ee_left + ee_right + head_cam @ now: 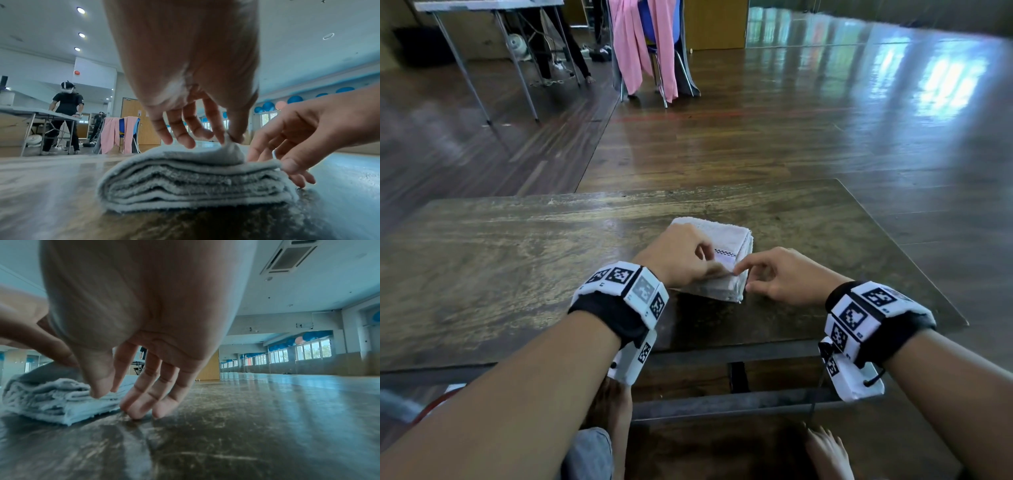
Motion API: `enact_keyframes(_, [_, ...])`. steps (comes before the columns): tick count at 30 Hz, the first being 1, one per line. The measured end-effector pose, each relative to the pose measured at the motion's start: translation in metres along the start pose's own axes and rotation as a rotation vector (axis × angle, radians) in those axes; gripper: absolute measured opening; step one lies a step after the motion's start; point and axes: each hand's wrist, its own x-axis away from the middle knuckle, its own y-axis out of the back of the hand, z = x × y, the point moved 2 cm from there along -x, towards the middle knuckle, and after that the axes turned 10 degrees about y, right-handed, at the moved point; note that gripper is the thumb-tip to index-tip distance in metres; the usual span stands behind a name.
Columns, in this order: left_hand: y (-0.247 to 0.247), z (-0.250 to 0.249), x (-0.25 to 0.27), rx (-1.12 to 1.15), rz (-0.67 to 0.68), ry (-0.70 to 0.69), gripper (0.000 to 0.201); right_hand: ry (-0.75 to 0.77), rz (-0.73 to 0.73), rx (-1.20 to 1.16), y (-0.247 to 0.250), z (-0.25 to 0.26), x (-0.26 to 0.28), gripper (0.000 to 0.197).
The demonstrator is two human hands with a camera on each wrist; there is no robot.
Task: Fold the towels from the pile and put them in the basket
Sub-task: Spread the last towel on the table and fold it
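A pale towel (726, 240), folded into a thick square, lies on the dark wooden table (517, 257) just in front of me. My left hand (717, 270) reaches over it; in the left wrist view the thumb and forefinger (230, 139) pinch the top layer of the towel (185, 186) up into a small peak. My right hand (742, 279) is at the towel's near right corner with its fingers fairly straight. Its forefinger touches the top layer beside the left pinch, and its other fingertips (141, 412) rest on the table beside the towel (41, 395). No basket or pile is in view.
Beyond the table's far edge is wooden floor. A chair draped with pink cloths (643, 48) stands farther back, and a folding table (482, 7) at the far left has a person (65, 113) standing at it. My knees are under the table's near edge.
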Motion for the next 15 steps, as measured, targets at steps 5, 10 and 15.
enact_keyframes(5, [-0.002, -0.015, -0.004, 0.155, -0.229, 0.014, 0.019, -0.030, 0.004, -0.033, 0.007, 0.001, 0.000, 0.023])
enact_keyframes(10, [-0.020, -0.030, 0.000, 0.098, 0.059, -0.082, 0.021, -0.098, 0.000, -0.110, 0.007, -0.004, -0.006, 0.017])
enact_keyframes(15, [-0.027, -0.033, 0.004, 0.103, 0.115, -0.082, 0.019, -0.288, -0.149, -0.333, 0.008, -0.008, -0.015, 0.028])
